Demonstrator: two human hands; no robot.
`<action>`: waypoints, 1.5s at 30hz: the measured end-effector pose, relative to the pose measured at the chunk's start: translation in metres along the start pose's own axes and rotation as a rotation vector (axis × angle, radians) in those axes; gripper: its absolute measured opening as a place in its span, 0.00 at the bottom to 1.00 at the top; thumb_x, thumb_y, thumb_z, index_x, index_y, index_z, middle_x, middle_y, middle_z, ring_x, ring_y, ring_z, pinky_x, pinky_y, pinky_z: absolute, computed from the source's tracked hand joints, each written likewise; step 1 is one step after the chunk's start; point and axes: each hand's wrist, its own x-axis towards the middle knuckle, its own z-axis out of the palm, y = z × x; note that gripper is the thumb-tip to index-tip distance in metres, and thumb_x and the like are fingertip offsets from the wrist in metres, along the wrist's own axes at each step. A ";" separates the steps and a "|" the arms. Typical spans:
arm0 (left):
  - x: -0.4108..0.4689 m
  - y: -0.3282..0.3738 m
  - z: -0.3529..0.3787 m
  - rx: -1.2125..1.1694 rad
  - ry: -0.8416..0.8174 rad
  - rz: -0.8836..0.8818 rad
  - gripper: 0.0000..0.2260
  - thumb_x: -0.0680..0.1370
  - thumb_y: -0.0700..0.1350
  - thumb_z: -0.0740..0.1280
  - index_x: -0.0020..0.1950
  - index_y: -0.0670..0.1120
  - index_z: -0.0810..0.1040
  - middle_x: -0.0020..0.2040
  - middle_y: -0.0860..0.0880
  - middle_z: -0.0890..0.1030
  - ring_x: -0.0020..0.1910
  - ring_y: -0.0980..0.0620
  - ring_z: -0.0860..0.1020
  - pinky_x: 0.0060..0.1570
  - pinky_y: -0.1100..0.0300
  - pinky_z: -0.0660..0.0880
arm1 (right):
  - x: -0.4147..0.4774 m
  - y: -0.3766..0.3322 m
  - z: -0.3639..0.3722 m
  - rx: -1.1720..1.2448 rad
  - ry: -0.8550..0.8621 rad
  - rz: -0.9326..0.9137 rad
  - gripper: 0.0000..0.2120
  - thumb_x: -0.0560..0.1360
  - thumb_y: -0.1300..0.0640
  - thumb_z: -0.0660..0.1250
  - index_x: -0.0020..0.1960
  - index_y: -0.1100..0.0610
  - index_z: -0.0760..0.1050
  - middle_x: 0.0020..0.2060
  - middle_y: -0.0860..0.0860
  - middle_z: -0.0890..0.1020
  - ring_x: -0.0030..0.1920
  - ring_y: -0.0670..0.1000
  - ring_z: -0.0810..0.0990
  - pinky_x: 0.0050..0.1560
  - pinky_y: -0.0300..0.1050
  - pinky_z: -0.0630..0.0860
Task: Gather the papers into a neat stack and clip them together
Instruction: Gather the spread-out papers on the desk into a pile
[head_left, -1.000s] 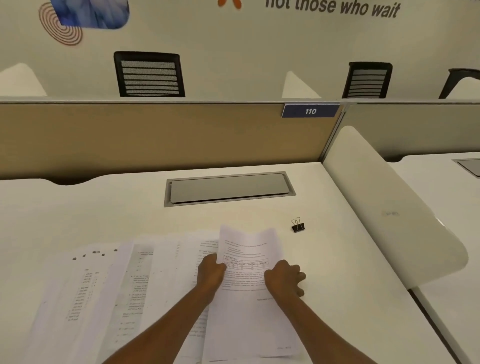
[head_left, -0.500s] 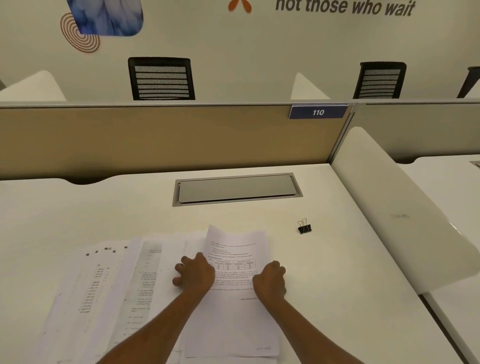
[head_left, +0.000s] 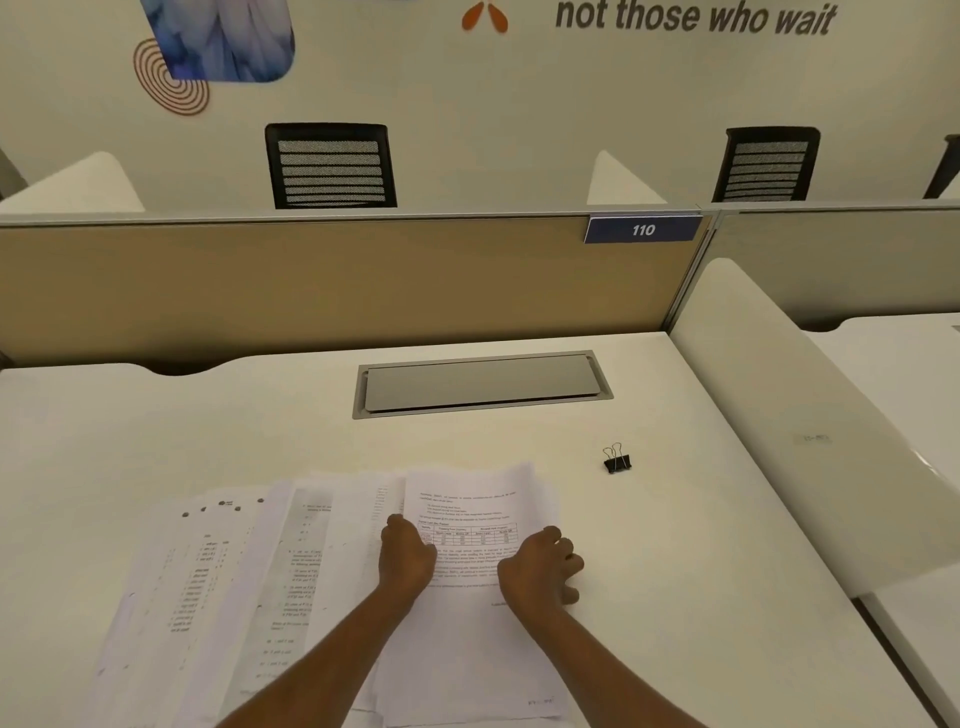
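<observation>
Printed white paper sheets (head_left: 249, 582) lie fanned along the white desk's (head_left: 156, 436) near edge; left hand (head_left: 407, 558) and right hand (head_left: 540, 571) press loosely curled on the top sheet (head_left: 467, 525), gripping nothing; black binder clip (head_left: 616, 459) waits unused, stacking barely begun.

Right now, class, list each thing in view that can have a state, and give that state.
Papers: fanned out flat, unstacked, unclipped.
Top sheet: flat, under both hands.
Binder clip: shut, lying apart from the papers.
Desk hatch: closed.
Left hand: on the sheet.
Right hand: on its right edge.
</observation>
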 end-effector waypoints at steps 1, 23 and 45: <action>0.000 0.000 0.000 -0.002 -0.012 0.000 0.18 0.73 0.34 0.68 0.60 0.36 0.67 0.57 0.37 0.78 0.53 0.40 0.79 0.51 0.47 0.80 | 0.001 0.000 0.000 0.015 -0.004 0.016 0.18 0.69 0.61 0.64 0.57 0.59 0.63 0.56 0.57 0.70 0.56 0.56 0.68 0.49 0.51 0.73; 0.008 -0.002 -0.036 -0.652 -0.561 -0.011 0.23 0.65 0.24 0.71 0.57 0.43 0.80 0.51 0.43 0.86 0.48 0.41 0.85 0.43 0.49 0.82 | 0.033 0.016 -0.023 0.815 -0.267 0.076 0.13 0.67 0.67 0.67 0.52 0.62 0.76 0.48 0.57 0.82 0.46 0.58 0.81 0.49 0.54 0.81; -0.002 0.069 -0.085 -0.715 -0.307 0.434 0.24 0.60 0.49 0.78 0.55 0.50 0.80 0.51 0.46 0.85 0.52 0.42 0.82 0.49 0.46 0.82 | 0.018 -0.004 -0.103 1.155 -0.061 -0.561 0.21 0.64 0.60 0.72 0.57 0.60 0.75 0.49 0.58 0.81 0.50 0.58 0.81 0.41 0.43 0.81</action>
